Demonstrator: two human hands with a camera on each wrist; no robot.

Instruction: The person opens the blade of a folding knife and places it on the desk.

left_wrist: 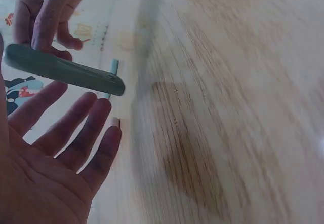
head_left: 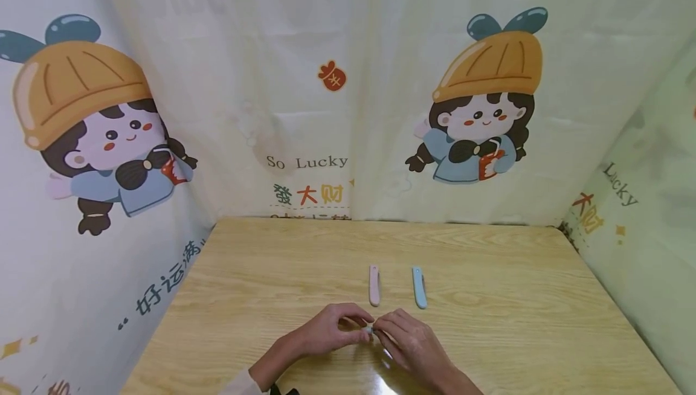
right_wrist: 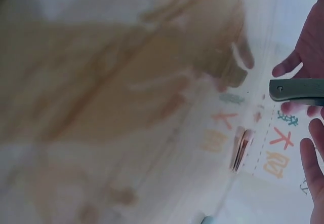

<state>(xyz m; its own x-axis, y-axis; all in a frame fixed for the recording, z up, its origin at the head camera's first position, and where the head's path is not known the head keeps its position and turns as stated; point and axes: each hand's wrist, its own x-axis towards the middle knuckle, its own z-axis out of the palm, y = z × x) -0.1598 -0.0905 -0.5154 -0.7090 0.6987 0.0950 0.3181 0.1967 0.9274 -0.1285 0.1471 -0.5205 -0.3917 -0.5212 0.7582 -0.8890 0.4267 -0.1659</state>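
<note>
Between the fingertips of both hands is a slim green folding knife (left_wrist: 66,72), with a small rivet near one end. In the head view, little of it shows past the fingers. My left hand (head_left: 328,330) pinches it with thumb and forefinger; the other left fingers (left_wrist: 96,112) are spread apart in the left wrist view. Meeting it from the other side, my right hand (head_left: 415,343) pinches it with its fingertips. The right wrist view shows the rivet end of the green folding knife (right_wrist: 293,88). No open blade can be made out.
Beyond the hands, a pink folding knife (head_left: 374,286) and a light blue folding knife (head_left: 419,288) lie side by side on the wooden table (head_left: 261,274). Printed curtains (head_left: 304,117) hang behind the table and along both its sides.
</note>
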